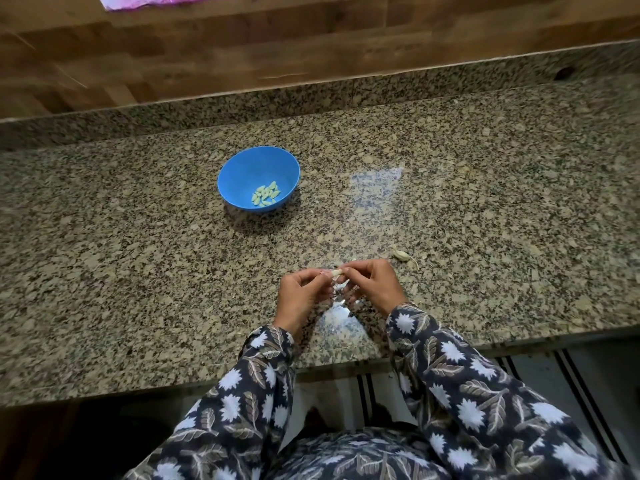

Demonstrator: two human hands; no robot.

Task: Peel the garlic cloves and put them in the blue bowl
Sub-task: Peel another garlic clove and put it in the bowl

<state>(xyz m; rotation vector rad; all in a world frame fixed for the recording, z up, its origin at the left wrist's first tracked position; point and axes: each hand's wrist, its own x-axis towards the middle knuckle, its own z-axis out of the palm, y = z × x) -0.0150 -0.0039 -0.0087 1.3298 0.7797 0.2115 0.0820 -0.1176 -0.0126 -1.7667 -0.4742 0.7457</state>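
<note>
Both hands work on the near side of the blue bowl [247,164], off to its right and well apart from it. The left hand [300,293] and right hand [373,285] meet fingertip to fingertip above the granite counter [138,271]. Each pinches one end of a single garlic clove [336,273] with thumb and forefinger curled on it and the other fingers tucked under. The clove is pale, lies roughly level between the two hands, is off the counter and is not in the bowl. How much skin is on it is too small to tell. The blue bowl sits upright on the counter with a small heap of peeled cloves [265,196] at the bottom, bunched toward its near-right side and touching each other. Right of the bowl and nearer the person, just past the right hand, a pale garlic scrap [401,255] lies on the counter; clove or loose skin, cannot tell. A bright glare patch [375,180] lies on the counter right of the bowl. Behind the bowl is a low granite upstand [311,95], then a wood-panel wall [207,46]. A pink-purple sheet [149,0] shows at the top edge, far behind-left of the bowl. The sleeves [242,393] are dark with a white flower and leaf print and cover both forearms to the wrist, on the bowl's near side.
</note>
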